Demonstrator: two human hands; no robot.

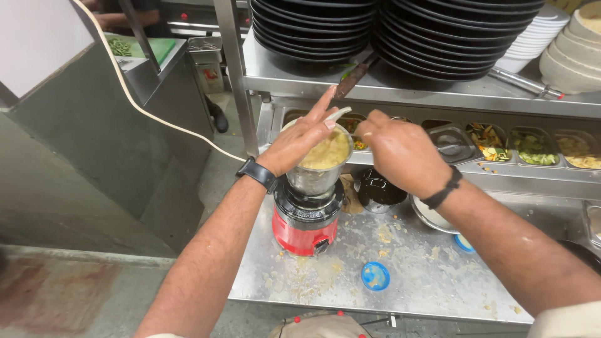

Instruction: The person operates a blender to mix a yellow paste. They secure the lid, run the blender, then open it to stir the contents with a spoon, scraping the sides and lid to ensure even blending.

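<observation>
L hand [299, 143] rests on rim of steel mixer jar [318, 172], fingers [323, 105] spread & straight, pointing up; jar (full of yellow paste [327, 153]) sits under them on red mixer base [305, 226]; R hand [400, 153] just beside, fingers curled together, pinching a pale spoon handle [339, 114] over paste; blue lid [375, 276] on steel counter [432, 281], well below fingers.

— what's on that steel counter [432, 281]?
— a red mixer base [305, 228], a blue lid [375, 276], a black pot [377, 189], a steel bowl [429, 217], and yellowish spills [313, 278] all over.
</observation>
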